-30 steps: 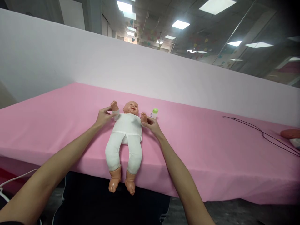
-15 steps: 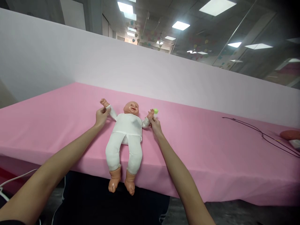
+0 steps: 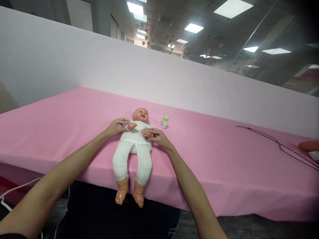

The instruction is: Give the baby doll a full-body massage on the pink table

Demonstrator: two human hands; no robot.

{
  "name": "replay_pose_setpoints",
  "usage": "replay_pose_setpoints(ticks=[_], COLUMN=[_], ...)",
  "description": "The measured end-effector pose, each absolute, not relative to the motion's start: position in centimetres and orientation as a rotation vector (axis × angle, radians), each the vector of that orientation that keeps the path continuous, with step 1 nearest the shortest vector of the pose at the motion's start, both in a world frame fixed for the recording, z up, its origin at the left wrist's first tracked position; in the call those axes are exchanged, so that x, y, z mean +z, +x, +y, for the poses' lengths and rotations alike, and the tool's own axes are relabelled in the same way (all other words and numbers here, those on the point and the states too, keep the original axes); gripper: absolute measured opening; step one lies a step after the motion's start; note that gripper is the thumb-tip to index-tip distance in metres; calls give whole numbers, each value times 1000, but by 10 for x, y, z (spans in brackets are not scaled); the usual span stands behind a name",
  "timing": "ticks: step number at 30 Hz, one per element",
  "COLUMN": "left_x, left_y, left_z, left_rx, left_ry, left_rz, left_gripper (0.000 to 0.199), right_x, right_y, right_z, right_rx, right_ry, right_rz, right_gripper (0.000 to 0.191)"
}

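A baby doll [image 3: 136,139] in white clothes lies on its back on the pink-covered table [image 3: 206,149], its bare feet hanging over the front edge. My left hand [image 3: 116,127] is closed around the doll's arm on the left side, and that arm is folded across the chest. On the other side, my right hand [image 3: 159,137] grips the doll's other arm near the wrist, also bent in over the chest. Both small doll fists show between my hands. Just beyond my right hand stands a small bottle [image 3: 164,122] with a light green cap.
Thin dark cables [image 3: 269,135] run over the table's right side toward an orange-brown object [image 3: 308,146] at the edge. A white partition [image 3: 159,76] rises behind the table. A white cord [image 3: 20,187] hangs at the lower left.
Both my hands have moved inward, bringing the doll's arms from spread out at the sides to folded over its chest. The bottle, partly hidden before, now shows fully.
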State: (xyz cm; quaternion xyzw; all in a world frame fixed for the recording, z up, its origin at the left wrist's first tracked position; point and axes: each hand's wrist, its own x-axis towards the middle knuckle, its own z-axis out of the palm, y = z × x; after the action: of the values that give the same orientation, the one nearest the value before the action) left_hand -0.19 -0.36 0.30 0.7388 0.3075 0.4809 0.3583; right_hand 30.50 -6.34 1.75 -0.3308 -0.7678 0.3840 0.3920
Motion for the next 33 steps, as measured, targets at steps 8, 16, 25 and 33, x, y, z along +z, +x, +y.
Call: replay_pose_setpoints(ticks=[8, 16, 25, 33], left_x=[-14, -3, 1, -10], left_y=[-9, -11, -2, -13], left_z=[16, 11, -3, 19], left_rx=[1678, 1487, 1294, 1690], left_ry=[1273, 1592, 1802, 1146], left_rz=[1121, 930, 840, 1104], left_gripper=[50, 51, 44, 49], right_x=[1, 8, 15, 0], right_y=[318, 316, 303, 317], right_z=[-40, -47, -62, -41], right_rx=[950, 1042, 999, 997], right_ry=[-1132, -900, -900, -1075], right_rz=[-1131, -1428, -1824, -1084], right_gripper=[61, 48, 45, 49])
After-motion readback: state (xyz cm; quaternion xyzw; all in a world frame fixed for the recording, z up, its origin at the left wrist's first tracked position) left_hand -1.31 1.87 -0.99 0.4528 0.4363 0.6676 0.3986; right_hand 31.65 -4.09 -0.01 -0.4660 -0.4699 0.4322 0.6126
